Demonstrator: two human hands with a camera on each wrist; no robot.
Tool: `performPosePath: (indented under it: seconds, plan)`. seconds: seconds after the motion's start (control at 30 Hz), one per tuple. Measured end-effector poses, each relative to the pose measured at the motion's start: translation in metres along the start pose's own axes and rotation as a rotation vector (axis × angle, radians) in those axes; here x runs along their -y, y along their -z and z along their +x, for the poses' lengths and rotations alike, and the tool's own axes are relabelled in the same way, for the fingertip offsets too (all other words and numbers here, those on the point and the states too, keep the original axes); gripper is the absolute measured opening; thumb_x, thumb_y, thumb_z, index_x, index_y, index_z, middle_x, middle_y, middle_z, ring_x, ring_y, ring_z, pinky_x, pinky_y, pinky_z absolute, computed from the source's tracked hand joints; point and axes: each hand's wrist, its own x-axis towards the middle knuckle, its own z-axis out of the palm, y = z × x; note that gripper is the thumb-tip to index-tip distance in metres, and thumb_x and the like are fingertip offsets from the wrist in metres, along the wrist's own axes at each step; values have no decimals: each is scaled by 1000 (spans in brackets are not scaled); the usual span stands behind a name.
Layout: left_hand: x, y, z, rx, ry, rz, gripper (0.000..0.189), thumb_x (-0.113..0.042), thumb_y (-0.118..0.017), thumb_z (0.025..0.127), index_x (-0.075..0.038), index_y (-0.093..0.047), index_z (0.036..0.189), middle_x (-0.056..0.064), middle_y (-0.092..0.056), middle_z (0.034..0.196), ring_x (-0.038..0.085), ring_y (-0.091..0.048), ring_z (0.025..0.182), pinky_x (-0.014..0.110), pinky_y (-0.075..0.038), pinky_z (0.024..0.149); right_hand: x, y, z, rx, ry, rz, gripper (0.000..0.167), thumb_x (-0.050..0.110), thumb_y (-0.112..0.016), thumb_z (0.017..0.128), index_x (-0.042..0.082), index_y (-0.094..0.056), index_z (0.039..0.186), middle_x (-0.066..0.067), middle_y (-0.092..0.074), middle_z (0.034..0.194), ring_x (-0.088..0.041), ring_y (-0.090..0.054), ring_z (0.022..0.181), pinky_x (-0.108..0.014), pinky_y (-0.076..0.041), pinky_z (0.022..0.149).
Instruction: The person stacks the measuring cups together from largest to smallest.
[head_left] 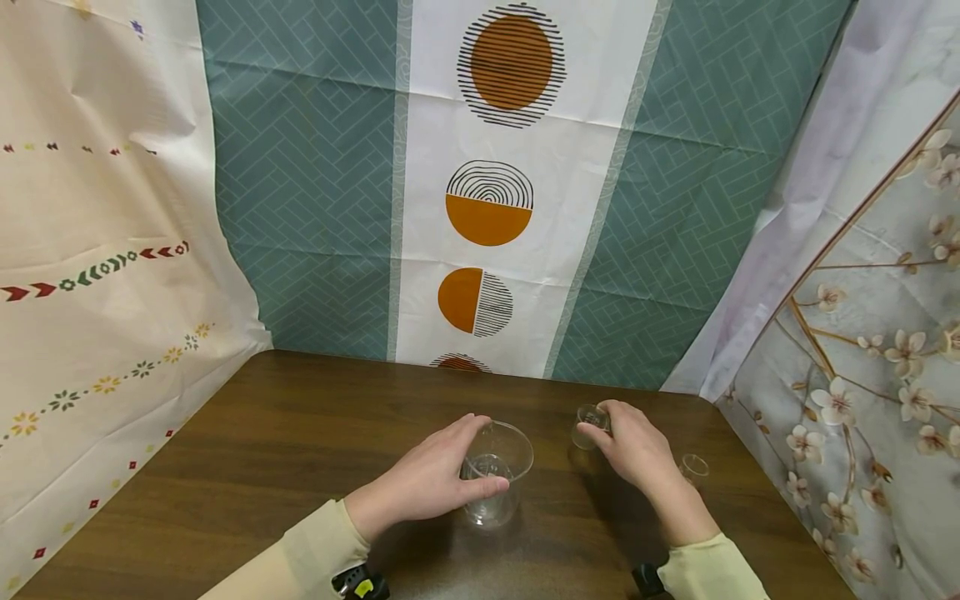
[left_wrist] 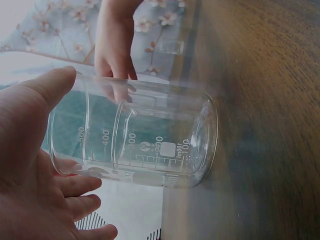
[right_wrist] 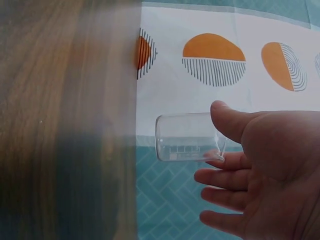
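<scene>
A large clear glass beaker (head_left: 517,475) stands on the table with a smaller glass beaker (left_wrist: 155,135) nested inside it. My left hand (head_left: 435,477) spans its rim, thumb on the near side and fingers on the far side; printed volume marks show in the left wrist view. Farther back and to the right, my right hand (head_left: 637,440) pinches a small beaker (right_wrist: 185,142) by its rim between thumb and index finger. That small beaker is held upright, with a gap below its base, and looks empty. The right hand's other fingers are spread loosely.
Another small glass vessel (head_left: 695,465) stands right of my right forearm, which partly hides it. The brown wooden table (head_left: 247,467) meets a patterned cloth backdrop (head_left: 315,208) behind, with a cream cloth (head_left: 112,275) on the left and a floral one (head_left: 885,433) on the right.
</scene>
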Motion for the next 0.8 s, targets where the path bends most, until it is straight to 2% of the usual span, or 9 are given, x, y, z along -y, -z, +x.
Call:
performPosePath:
  seconds: [0.4,0.8]
  plan:
    - [0,-1,0,-11,-7,1,98,-73,-73,96,-7,-46,164,12,-47,169,36,-42,158,60,-38,125,4,0,-3,-4,8,9,60,47,-74,106,-2,-66,140,-24,-68,141,-45,-62,134,-66,-55,100]
    - [1,-2,1,-10,-7,5,98,-72,-73,97,-8,-45,165,12,-47,170,36,-40,159,61,-38,125,14,10,-7,-16,23,22,58,46,-74,106,-1,-67,139,-22,-69,139,-43,-63,133,-65,-55,99]
